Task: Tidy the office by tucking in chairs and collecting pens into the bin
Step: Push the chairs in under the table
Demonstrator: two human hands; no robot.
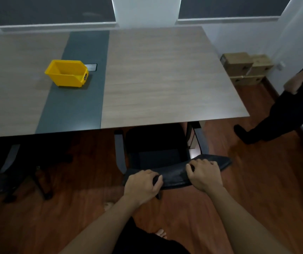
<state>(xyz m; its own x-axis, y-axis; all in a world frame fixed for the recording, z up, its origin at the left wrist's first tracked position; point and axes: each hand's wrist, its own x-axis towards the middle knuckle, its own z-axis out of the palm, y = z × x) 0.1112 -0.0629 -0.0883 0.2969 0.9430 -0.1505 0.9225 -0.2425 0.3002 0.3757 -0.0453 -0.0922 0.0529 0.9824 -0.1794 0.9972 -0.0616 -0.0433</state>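
A black office chair [156, 143] stands at the near edge of the wooden table [161, 74], its seat partly under the tabletop. My left hand [143, 184] grips the left part of the chair's backrest top. My right hand [204, 174] grips the same backrest to the right. A yellow bin [67, 73] sits on the table's dark centre strip, far left of my hands; its inside looks bare. No pens are visible on the table.
A second dark chair [9, 171] stands at the left by the table edge. Another person's legs [275, 116] are on the wooden floor at the right. Cardboard boxes [245, 67] are stacked by the far right wall.
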